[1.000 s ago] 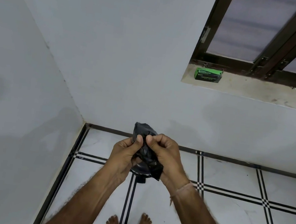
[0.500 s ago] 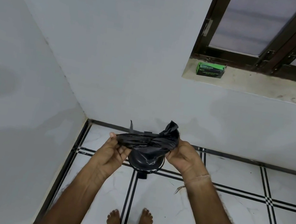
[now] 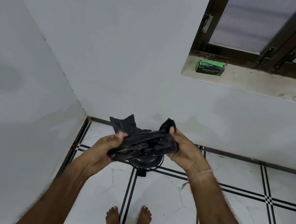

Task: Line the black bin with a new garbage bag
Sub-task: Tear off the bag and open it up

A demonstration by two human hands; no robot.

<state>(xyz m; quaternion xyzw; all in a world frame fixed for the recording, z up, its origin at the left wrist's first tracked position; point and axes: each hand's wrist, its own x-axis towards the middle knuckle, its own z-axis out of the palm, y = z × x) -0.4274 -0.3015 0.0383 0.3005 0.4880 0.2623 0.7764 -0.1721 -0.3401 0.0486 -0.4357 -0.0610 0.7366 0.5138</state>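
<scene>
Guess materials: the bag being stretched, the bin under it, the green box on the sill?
Garbage bag: thin black plastic film, slightly glossy; it bunches into fine pleats between both hands. Black bin: probably hard plastic, smooth sheen on its curved surface; mostly hidden. Green box: likely printed cardboard, crisp edges, matte.

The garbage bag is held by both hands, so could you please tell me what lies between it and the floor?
In the head view, the black bin sits directly beneath the garbage bag, on the tiled floor, partly hidden by it.

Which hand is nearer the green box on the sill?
Right. The right hand is below the green box, slightly left of it; the left hand is farther left and lower.
</scene>
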